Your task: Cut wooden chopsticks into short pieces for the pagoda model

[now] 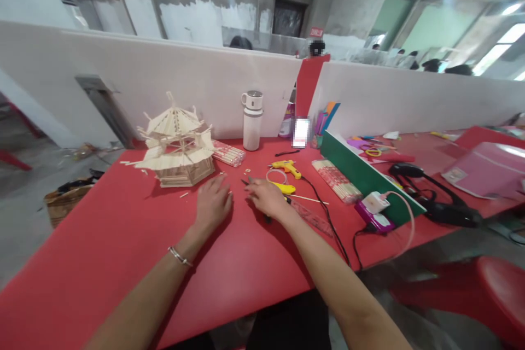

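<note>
My left hand (213,202) is over the red table with its fingers curled together. A tiny pale bit shows at its fingertips, too small to name. My right hand (266,197) is closed around a dark-tipped hand tool (245,181). The tool's pointed end sticks out towards my left hand, and a dark handle shows under the palm; most of it is hidden. Behind my left hand stands a pavilion model (182,167) of thin wooden sticks, with a tiered roof. Small stick offcuts (184,194) lie around it.
A yellow glue gun (289,168) and yellow cutter (286,188) lie beyond my right hand. Packs of sticks (338,181) (229,153), a white bottle (251,128) and a phone (301,132) are farther back. A green board (369,178) and purple power strip (375,217) stand right.
</note>
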### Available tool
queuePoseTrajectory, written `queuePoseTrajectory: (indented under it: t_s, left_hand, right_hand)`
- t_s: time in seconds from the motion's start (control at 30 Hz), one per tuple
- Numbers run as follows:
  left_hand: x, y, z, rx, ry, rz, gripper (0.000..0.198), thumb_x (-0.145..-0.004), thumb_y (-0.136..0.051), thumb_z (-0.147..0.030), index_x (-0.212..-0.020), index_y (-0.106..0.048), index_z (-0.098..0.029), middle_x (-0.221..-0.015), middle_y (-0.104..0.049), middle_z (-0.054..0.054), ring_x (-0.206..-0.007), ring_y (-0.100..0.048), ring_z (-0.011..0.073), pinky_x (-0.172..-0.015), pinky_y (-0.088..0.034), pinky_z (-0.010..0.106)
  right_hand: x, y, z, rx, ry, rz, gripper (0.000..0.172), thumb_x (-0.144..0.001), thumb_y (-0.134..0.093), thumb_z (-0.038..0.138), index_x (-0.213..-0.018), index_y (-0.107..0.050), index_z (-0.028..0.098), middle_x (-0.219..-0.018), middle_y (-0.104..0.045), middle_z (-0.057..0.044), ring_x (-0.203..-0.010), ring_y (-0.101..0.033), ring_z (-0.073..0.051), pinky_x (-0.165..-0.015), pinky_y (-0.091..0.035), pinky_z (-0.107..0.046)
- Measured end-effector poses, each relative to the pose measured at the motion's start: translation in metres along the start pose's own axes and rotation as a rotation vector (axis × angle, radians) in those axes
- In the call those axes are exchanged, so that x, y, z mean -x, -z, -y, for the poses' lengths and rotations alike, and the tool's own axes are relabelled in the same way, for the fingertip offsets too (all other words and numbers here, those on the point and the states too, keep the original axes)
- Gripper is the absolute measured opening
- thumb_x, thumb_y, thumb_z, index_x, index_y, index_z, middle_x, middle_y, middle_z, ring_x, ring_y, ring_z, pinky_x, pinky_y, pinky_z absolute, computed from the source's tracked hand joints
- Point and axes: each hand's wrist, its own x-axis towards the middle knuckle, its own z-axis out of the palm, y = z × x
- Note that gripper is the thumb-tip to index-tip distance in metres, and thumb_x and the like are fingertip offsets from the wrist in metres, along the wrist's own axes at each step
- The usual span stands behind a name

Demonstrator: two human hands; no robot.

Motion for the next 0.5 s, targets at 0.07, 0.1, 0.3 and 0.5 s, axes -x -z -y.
queuePoseTrajectory:
  t_s: [0.07, 0.1, 0.3, 0.5]
  left_hand:
    - [-0.006, -0.008, -0.034, 0.079, -0.12, 0.048, 0.03, -0.096, -0.049, -0.03, -0.114, -0.072, -0.023, -0.14, -0.063, 0.009, -0.129, -0.052, 0.0313, -0.106, -0.04, 0.049]
    - [-0.01, -0.013, -0.053, 0.123, -0.172, 0.063, 0.03, -0.096, -0.05, -0.03, -0.115, -0.071, -0.024, -0.138, -0.064, 0.009, -0.129, -0.052, 0.0303, -0.105, -0.04, 0.049]
    - [-0.036, -0.048, -0.146, 0.218, -0.298, 0.143, 0.032, -0.093, -0.053, -0.024, -0.122, -0.066, -0.025, -0.137, -0.064, 0.009, -0.13, -0.051, 0.0295, -0.109, -0.032, 0.053]
    - [-0.041, -0.067, -0.159, 0.198, -0.217, 0.169, 0.033, -0.094, -0.052, -0.025, -0.124, -0.065, -0.025, -0.135, -0.066, 0.011, -0.126, -0.055, 0.0295, -0.111, -0.029, 0.056]
  right_hand:
    - [0.018, 0.013, -0.032, 0.025, -0.164, -0.032, 0.026, -0.099, -0.052, 0.028, -0.113, -0.074, 0.028, -0.115, -0.073, -0.006, -0.107, -0.065, -0.021, -0.085, -0.045, -0.028]
    - [0.028, 0.019, -0.05, 0.044, -0.255, -0.044, 0.027, -0.099, -0.051, 0.026, -0.113, -0.074, 0.026, -0.111, -0.075, -0.007, -0.103, -0.067, -0.022, -0.082, -0.046, -0.029]
    - [0.075, 0.032, -0.128, 0.085, -0.452, 0.004, 0.024, -0.09, -0.067, 0.024, -0.113, -0.074, 0.026, -0.111, -0.076, -0.005, -0.101, -0.07, -0.02, -0.079, -0.046, -0.025]
    - [0.087, 0.015, -0.144, 0.102, -0.489, 0.028, 0.018, -0.097, -0.058, 0.028, -0.102, -0.074, 0.021, -0.11, -0.072, -0.01, -0.101, -0.068, -0.022, -0.08, -0.044, -0.028]
